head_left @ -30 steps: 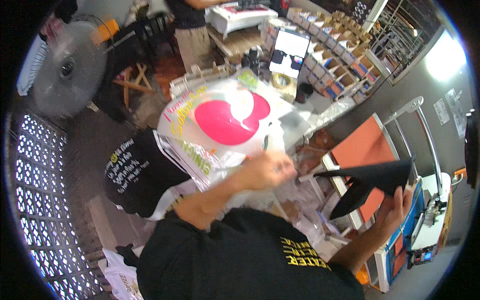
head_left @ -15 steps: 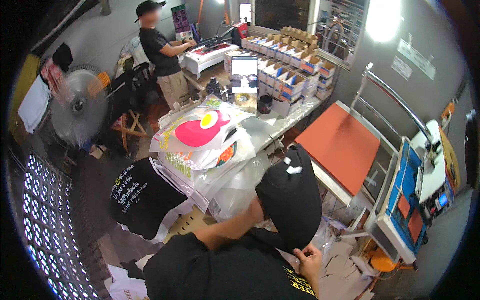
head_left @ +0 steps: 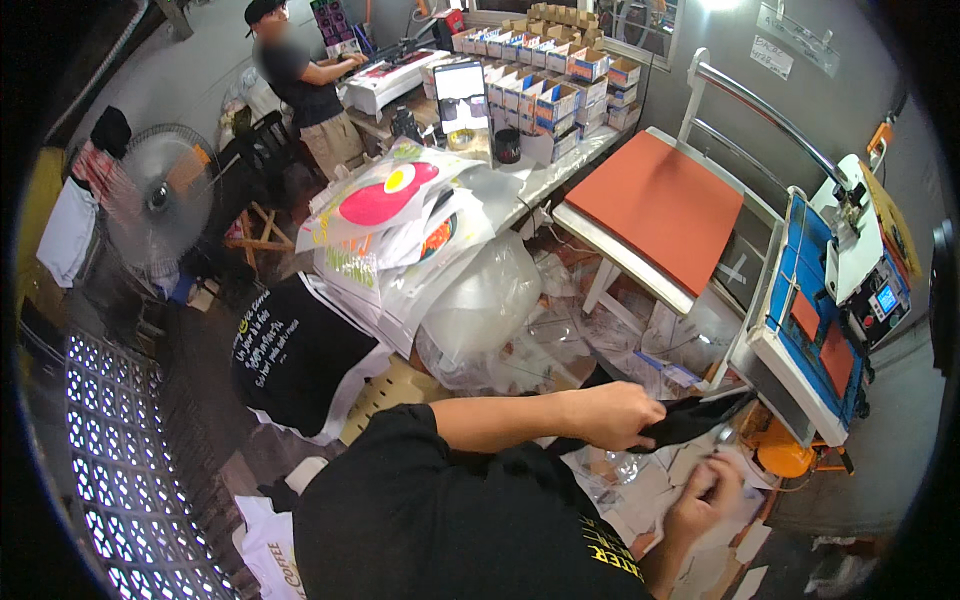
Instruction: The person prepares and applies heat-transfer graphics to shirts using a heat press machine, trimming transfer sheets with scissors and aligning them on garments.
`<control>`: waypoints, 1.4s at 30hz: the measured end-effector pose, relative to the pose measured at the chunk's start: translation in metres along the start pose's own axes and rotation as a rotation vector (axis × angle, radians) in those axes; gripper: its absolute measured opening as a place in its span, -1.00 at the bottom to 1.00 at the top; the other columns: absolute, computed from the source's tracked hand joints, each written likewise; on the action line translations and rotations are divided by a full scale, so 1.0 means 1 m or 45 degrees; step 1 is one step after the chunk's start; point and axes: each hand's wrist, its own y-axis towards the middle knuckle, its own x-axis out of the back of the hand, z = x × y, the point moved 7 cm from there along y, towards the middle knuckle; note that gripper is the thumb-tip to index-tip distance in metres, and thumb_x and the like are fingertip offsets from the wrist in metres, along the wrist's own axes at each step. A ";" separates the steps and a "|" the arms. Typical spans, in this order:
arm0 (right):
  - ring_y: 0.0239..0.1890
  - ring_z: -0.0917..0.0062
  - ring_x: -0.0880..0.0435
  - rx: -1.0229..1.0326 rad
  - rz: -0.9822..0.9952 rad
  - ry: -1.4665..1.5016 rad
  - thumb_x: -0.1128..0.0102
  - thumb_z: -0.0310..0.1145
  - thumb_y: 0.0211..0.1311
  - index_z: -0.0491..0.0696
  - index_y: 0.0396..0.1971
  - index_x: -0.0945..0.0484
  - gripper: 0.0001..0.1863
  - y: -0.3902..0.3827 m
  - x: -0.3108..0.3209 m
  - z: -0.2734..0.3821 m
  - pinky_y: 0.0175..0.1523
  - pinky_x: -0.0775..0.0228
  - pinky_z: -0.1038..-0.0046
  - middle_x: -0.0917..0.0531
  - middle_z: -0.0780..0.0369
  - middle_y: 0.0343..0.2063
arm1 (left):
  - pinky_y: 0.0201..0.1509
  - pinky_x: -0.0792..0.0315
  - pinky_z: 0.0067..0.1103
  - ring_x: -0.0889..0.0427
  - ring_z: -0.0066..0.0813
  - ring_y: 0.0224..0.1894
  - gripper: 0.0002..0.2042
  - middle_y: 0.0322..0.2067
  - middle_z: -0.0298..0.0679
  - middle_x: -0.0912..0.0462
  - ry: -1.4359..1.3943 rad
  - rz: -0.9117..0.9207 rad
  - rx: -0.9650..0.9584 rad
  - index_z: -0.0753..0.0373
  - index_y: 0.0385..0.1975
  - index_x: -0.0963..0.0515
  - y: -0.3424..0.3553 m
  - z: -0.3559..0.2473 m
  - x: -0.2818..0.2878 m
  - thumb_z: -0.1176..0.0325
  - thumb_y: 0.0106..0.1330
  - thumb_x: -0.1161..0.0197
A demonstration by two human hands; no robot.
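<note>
My left hand [head_left: 615,415] reaches across to the right, its fingers closed around a black cloth garment [head_left: 690,418]. The cloth is bunched and dangles to the right, low in front of the press frame; its exact kind does not show. Apart from the cloth and a little below it is my right hand [head_left: 708,495], slightly blurred, with loosely bent fingers and nothing visible in them.
A heat press with an orange pad [head_left: 660,210] stands on the right, its blue-edged heating head [head_left: 800,300] swung out. Printed sheets [head_left: 390,195] lie piled on clear plastic [head_left: 480,300]. A printed black shirt [head_left: 300,350] hangs at left, near a fan [head_left: 160,195]. A co-worker [head_left: 300,80] stands behind.
The black garment has swung down and right from in front of me, in my left hand. My right hand has let go of its edge and moved right. The view has shifted.
</note>
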 end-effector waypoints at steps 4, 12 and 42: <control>0.13 0.12 -0.50 0.097 0.357 -0.032 -0.25 -0.53 0.04 -0.18 -0.12 -0.50 -0.66 0.010 0.020 0.011 0.33 -0.18 0.24 -0.54 -0.03 -0.01 | -0.26 -0.45 -0.20 -0.58 0.10 -0.32 -0.73 -0.40 -0.02 -0.53 -0.167 0.193 -0.068 0.35 -0.45 -0.53 -0.006 -0.005 -0.051 0.28 0.09 -0.43; -0.51 0.48 -0.55 -0.869 0.254 -0.188 -0.45 -0.50 -0.09 -0.19 -0.49 -0.53 -0.77 -0.110 0.019 -0.141 -0.34 -0.38 0.40 -0.59 0.16 -0.61 | -0.22 -0.54 -0.23 -0.68 -0.02 -0.29 -0.70 -0.40 -0.10 -0.68 0.079 0.038 0.188 0.18 -0.29 -0.55 -0.007 0.018 -0.082 0.32 -0.01 -0.46; -0.47 0.56 -0.50 -0.673 0.649 0.247 -0.43 -0.38 0.07 -0.16 -0.40 -0.54 -0.76 -0.039 -0.158 -0.201 -0.31 -0.38 0.44 -0.58 0.22 -0.57 | -0.15 -0.53 -0.31 -0.67 0.06 -0.29 -0.11 -0.46 0.03 -0.63 -0.061 -0.894 1.250 0.29 0.39 -0.11 -0.090 0.173 0.086 0.44 0.02 -0.48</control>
